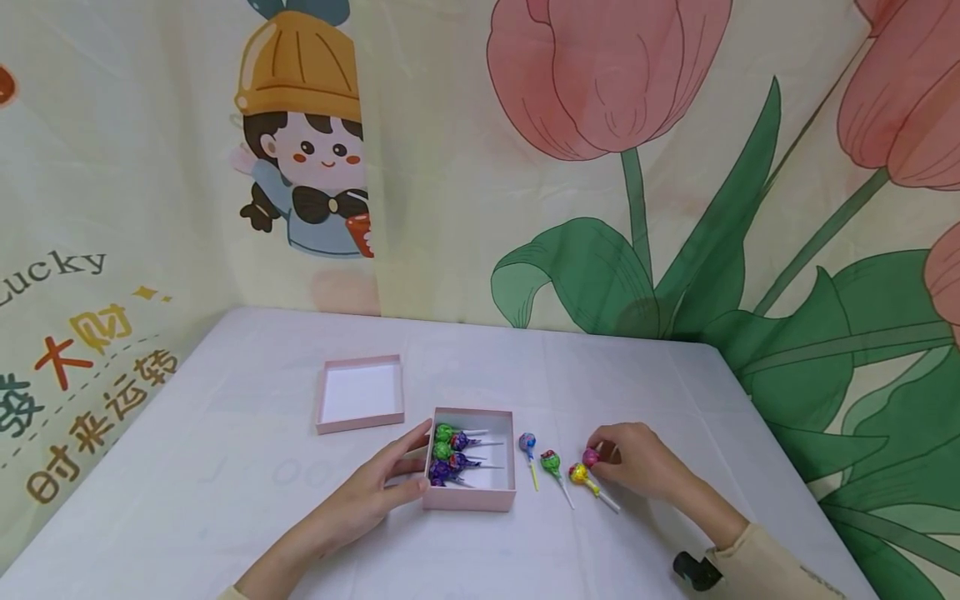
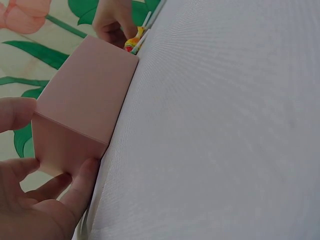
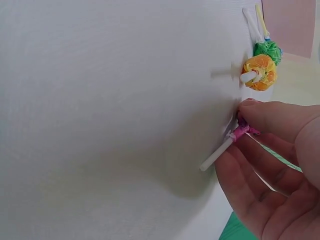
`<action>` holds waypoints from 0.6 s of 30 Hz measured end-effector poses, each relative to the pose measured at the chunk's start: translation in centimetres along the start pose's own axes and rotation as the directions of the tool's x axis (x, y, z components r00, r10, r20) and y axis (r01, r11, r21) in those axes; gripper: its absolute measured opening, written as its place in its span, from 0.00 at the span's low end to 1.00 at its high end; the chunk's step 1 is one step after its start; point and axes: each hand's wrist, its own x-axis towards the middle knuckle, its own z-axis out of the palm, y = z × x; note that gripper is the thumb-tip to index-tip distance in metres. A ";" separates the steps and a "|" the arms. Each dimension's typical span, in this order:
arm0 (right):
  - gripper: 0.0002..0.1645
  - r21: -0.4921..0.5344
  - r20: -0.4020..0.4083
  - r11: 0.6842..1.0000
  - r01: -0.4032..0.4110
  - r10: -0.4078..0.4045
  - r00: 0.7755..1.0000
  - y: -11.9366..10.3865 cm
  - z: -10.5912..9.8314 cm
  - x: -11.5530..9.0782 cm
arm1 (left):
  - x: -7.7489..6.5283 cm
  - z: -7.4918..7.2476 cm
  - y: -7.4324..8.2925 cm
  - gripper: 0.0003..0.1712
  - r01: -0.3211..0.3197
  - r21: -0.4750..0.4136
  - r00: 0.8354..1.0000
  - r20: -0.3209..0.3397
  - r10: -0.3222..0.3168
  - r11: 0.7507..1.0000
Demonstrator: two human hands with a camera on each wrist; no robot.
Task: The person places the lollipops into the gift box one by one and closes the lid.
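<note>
My left hand (image 1: 369, 490) rests its thumb and fingers against the left wall of a pink open box (image 1: 471, 500); the left wrist view shows the fingertips spread on that wall. Inside the box, several green (image 1: 444, 432) and purple lollipops (image 1: 441, 472) lie with sticks pointing right. My right hand (image 1: 647, 460) pinches a pink lollipop (image 3: 241, 131) by its wrapped head, the white stick protruding; whether it touches the table cannot be told. Beside that hand lies a yellow lollipop (image 1: 579, 474). Further left are a green-and-red lollipop (image 1: 551, 463) and a blue one (image 1: 527, 442).
A shallow pink lid (image 1: 362, 392), inside facing up, lies behind and left of the box. White cloth covers the table (image 1: 262, 467). A printed curtain (image 1: 435, 167) hangs behind the table's far edge. A black device (image 1: 696, 571) sits at my right sleeve.
</note>
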 end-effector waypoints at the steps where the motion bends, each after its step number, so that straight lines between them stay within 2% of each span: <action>1: 0.12 0.000 0.005 1.000 0.004 -0.004 1.000 0.0 0.0 0.0 | 0.0 0.0 0.0 0.45 0.000 0.000 1.000 0.001 0.000 1.000; 5: 0.12 0.004 0.025 1.000 0.022 -0.022 0.999 -0.3 -0.4 0.1 | 0.1 0.0 0.0 0.45 -0.011 0.007 1.000 0.005 0.011 1.000; 11: 0.13 -0.009 0.011 0.997 0.076 -0.076 0.997 -0.9 -1.2 0.6 | 0.1 0.0 -0.1 0.45 -0.028 0.015 1.000 0.005 0.028 0.999; 18: 0.14 0.020 0.002 0.992 0.125 -0.125 0.992 -3.0 -2.0 1.4 | 0.0 -0.1 -0.1 0.45 -0.016 0.008 1.000 0.001 0.016 1.000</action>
